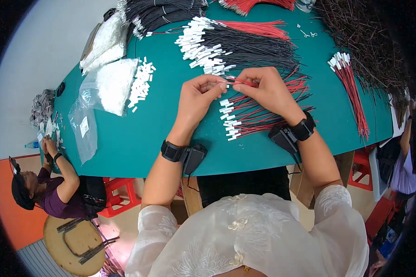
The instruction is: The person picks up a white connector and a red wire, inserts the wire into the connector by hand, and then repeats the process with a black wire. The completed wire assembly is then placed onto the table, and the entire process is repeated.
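Note:
Over the middle of the green table [171, 152], my two hands meet fingertip to fingertip. My left hand [196, 98] is closed in a pinch on a small white connector, mostly hidden by the fingers. Red wire [250, 83] runs between the pinched fingers of my right hand [269, 91], its end pointing toward the left fingertips. Just below the hands lies a row of red and black wires with white connectors [231, 124]. Beyond them is a thick pile of black wires [259, 46] with white connectors at their left ends.
Loose white connectors [141, 85] spill beside a clear plastic bag [113, 87] at left. A tied bundle of red wires [353, 99] and a dark tangled heap [360, 37] lie at right. Another person [55, 194] works at the far left. Black wire bundles [171, 11] lie at the back.

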`<state>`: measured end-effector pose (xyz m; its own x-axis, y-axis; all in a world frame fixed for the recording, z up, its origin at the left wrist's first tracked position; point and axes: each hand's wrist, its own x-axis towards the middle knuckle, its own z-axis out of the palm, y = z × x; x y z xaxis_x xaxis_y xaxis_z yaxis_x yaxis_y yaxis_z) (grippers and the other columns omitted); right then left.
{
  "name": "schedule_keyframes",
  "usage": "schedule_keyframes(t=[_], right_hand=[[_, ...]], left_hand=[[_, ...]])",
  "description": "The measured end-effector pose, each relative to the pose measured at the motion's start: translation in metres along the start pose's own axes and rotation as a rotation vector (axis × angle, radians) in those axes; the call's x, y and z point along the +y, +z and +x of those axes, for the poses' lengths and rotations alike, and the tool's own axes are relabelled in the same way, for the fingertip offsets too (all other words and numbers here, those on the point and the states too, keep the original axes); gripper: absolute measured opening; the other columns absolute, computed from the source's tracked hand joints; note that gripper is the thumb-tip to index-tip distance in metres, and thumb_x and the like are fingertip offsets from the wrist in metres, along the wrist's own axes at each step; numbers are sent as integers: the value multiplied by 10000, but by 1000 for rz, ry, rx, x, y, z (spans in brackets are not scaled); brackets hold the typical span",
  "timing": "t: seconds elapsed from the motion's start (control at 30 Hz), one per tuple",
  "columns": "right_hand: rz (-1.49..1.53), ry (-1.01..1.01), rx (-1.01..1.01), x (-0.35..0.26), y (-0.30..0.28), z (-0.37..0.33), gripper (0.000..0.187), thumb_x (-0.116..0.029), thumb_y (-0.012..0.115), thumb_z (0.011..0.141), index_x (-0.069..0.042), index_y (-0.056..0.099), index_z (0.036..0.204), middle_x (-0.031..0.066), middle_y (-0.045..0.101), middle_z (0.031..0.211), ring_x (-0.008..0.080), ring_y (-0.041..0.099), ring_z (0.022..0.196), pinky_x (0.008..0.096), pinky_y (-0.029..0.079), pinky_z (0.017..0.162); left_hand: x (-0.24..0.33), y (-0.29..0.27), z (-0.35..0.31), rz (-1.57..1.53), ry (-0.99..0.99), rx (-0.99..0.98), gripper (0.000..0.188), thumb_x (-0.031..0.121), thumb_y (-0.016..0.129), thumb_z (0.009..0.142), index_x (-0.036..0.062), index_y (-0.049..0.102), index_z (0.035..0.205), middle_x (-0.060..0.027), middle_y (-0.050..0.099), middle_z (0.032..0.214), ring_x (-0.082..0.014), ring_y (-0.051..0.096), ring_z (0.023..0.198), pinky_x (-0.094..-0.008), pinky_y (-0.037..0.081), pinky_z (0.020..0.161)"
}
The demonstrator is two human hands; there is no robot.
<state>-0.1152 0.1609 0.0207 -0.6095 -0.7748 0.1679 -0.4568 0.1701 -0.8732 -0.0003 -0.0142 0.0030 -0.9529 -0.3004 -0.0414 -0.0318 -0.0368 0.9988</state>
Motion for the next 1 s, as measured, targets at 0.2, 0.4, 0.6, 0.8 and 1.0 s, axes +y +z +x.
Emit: schedule_keyframes(t=[0.2,0.4,0.6,0.8,1.0], right_hand=[[134,47,-31,-1,0,1,142,-108,704,881,26,666,853,-19,574,656,30,442,594,222,355,522],[207,26,23,5,4,2,138,-103,718,873,25,669,853,-34,564,662,18,428,596,221,340,519],[89,25,59,-1,0,1,139,-104,739,854,23,682,863,-41,554,650,20,408,584,225,318,515],[38,9,148,-1,-3,0,143,-115,757,833,16,709,866,-39,525,612,24,396,577,237,305,509],[33,39,148,-2,-3,0,144,-118,763,822,12,719,862,-37,517,604,29,394,575,244,303,508]], left_hand=[[1,-1,0,20,-13,9,152,111,686,903,-12,699,991,-38,693,833,-68,587,719,-203,455,660],[3,1,-1,16,-5,22,143,104,681,899,-12,702,981,-35,690,822,-64,575,705,-201,448,653],[4,0,0,14,-12,5,150,101,679,906,-17,699,998,-50,699,835,-73,599,723,-201,469,665],[5,0,-1,-135,-68,37,177,93,679,915,-32,691,1040,-92,716,885,-110,657,783,-220,524,711],[6,0,0,-174,-67,48,191,75,683,910,-49,688,1056,-122,722,900,-140,687,816,-233,543,726]])
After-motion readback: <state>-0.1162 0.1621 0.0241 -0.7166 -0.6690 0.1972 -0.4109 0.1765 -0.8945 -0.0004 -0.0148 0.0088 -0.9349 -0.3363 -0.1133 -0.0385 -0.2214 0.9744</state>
